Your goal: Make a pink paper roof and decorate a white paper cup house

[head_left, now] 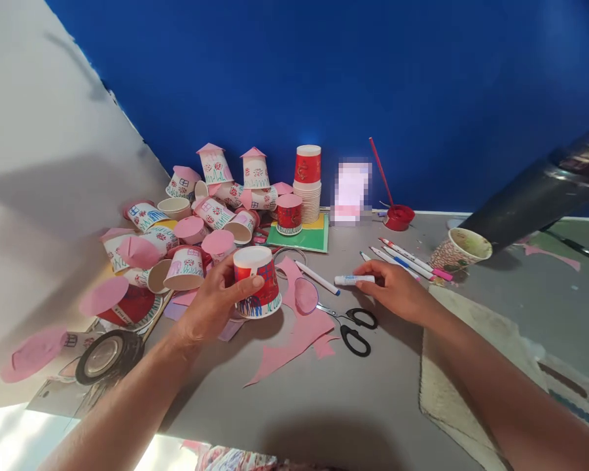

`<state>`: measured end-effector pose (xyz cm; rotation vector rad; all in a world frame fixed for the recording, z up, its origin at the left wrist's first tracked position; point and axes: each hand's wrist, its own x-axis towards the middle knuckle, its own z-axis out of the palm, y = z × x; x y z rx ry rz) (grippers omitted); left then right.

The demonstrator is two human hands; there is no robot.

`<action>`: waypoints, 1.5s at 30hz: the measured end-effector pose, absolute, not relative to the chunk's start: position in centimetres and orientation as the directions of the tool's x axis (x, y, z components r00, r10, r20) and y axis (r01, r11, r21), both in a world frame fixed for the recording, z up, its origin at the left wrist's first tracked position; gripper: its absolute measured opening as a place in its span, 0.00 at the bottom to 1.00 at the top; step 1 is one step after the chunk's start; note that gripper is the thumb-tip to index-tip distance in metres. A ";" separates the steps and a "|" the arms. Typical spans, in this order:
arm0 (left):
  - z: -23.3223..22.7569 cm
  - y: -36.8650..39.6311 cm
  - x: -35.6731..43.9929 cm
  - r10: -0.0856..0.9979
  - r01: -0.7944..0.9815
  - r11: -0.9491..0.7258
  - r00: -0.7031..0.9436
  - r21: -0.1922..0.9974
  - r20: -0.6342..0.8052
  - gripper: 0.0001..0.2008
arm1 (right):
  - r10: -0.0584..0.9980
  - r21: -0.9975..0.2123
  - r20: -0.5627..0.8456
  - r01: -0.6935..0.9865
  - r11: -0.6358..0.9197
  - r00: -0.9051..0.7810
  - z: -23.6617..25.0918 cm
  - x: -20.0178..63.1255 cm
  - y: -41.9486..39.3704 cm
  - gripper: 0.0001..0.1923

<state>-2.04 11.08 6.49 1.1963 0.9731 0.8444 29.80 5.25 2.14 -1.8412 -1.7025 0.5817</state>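
Head view, positions noted relative to the scissors (342, 317), which lie flat on the grey tabletop (294, 412) with black handles toward the right. Left hand (220, 291): left of the scissors, clasping a red paper cup (259, 278) by its wall; thumb across the front, the other fingers mostly hidden behind. Cup is inverted, slightly tilted, pale base up and wide rim down, with blue and green strokes near the rim. Right hand (392, 288): just beyond the scissors and to their right, thumb and fingertips pinching the right end of a white glue stick (354, 280), which lies crosswise beyond the scissors. At the blade tips: a pink paper oval (306, 296) with a purple outline. Left of the scissors and nearer the viewer: a cut pink paper sheet (294, 347). Beyond the blades: a white marker (318, 277) with a blue end. Beyond the scissors, to the right: several more markers (397, 258). Farther beyond: a cup stack (307, 196) and a red pot (399, 217) with a stick in it. Far left of the scissors: a pile of decorated cups (213, 212), many with pink paper tops. Right of the scissors: a pale cloth (451, 340), partly under the right forearm
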 end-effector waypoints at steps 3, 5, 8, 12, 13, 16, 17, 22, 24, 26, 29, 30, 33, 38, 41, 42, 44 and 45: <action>5.7 11.0 -2.3 0.918 -0.030 0.152 0.376 0.988 -0.129 0.30 | 0.975 -0.597 0.171 0.802 -0.012 0.141 1.8 28.0 4.6 0.09; 5.2 11.0 -2.3 0.923 -0.022 0.123 0.369 0.992 -0.106 0.28 | 0.970 -0.518 0.234 0.853 0.067 0.066 1.9 26.0 4.0 0.06; 5.0 10.9 -2.0 0.941 0.047 0.054 0.333 0.997 -0.066 0.28 | 0.982 -0.398 0.123 0.900 0.178 -0.140 2.4 22.5 3.6 0.08; 5.0 10.3 -1.5 0.965 0.166 -0.039 0.261 0.985 -0.006 0.30 | 0.963 -0.265 0.041 0.926 0.269 -0.268 2.8 20.0 4.3 0.12; 5.0 10.1 -1.4 0.968 0.181 -0.049 0.252 0.982 0.002 0.29 | 0.965 -0.270 0.036 0.927 0.259 -0.259 2.9 20.0 4.5 0.09; 4.6 9.3 -1.0 0.960 0.203 -0.042 0.279 0.978 -0.017 0.29 | 0.982 -0.307 0.037 0.933 0.188 -0.186 3.4 21.1 5.0 0.06; 4.4 9.1 -0.9 0.954 0.211 -0.033 0.298 0.977 -0.032 0.30 | 0.987 -0.317 0.042 0.935 0.160 -0.154 3.7 21.7 5.1 0.07; 4.1 8.7 -0.4 0.952 0.291 -0.060 0.305 0.955 -0.033 0.29 | 0.996 -0.395 0.078 0.916 0.072 -0.045 4.5 22.5 4.9 0.05; 4.5 8.9 -0.4 0.965 0.317 -0.097 0.261 0.944 0.011 0.28 | 0.994 -0.401 0.065 0.910 0.105 -0.086 4.0 21.6 4.7 0.06; 4.9 9.0 -0.4 0.972 0.330 -0.115 0.233 0.937 0.037 0.27 | 0.991 -0.401 0.051 0.906 0.134 -0.124 3.4 20.8 4.7 0.05; 5.0 8.8 -0.4 0.970 0.338 -0.100 0.241 0.936 0.016 0.27 | 0.993 -0.443 0.072 0.889 0.120 -0.098 3.2 20.9 5.2 0.05; 4.8 8.7 -0.4 0.966 0.331 -0.092 0.260 0.939 0.004 0.28 | 0.993 -0.459 0.084 0.882 0.108 -0.078 3.5 21.3 5.4 0.06; 3.8 8.4 -0.2 0.944 0.276 -0.076 0.329 0.958 -0.020 0.28 | 0.994 -0.581 0.101 0.809 0.094 -0.042 5.3 22.9 6.0 0.12; 2.7 7.8 0.3 0.929 0.309 -0.132 0.369 0.942 0.010 0.29 | 0.972 -0.989 -0.139 -0.029 -0.147 -0.189 8.1 23.1 5.9 0.22; 2.7 7.7 0.1 0.922 0.334 -0.170 0.386 0.927 0.030 0.34 | 0.895 -0.916 -0.275 -0.186 -0.355 -0.352 7.7 21.9 5.9 0.23; 2.8 7.8 -0.2 0.913 0.333 -0.192 0.405 0.923 0.044 0.36 | 0.874 -0.894 -0.315 -0.194 -0.405 -0.371 7.4 21.5 6.0 0.23; 3.1 7.9 -1.0 0.892 0.320 -0.244 0.443 0.916 0.082 0.39 | 0.853 -0.865 -0.370 -0.197 -0.460 -0.369 6.6 21.0 6.3 0.24; 3.4 8.1 -1.5 0.886 0.312 -0.267 0.452 0.912 0.105 0.40 | 0.852 -0.860 -0.382 -0.199 -0.470 -0.359 6.2 20.8 6.4 0.24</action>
